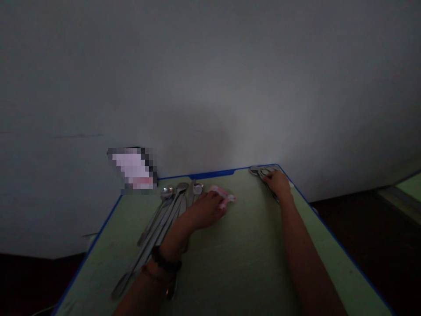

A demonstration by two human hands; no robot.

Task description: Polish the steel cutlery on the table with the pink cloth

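One pink cloth (226,197) is lying on one green table (237,259), and your left hand (208,210) is touching it from the near left. Its fingers are bending over the cloth, but I cannot tell if they are pinching it. Your right hand (277,182) is reaching well to the right of the cloth, touching a small spoon heap (255,169); I cannot tell if it is pinching one. Your fingers are hiding too much there for counting. A bigger metal heap (161,224) is lying left of the cloth, showing three wide ends, with handles crossing too much to count. Your left arm is covering part of it. One blurred flat thing (133,169) is leaning farther left of the cloth, and one wall (197,66) is standing behind the cloth.
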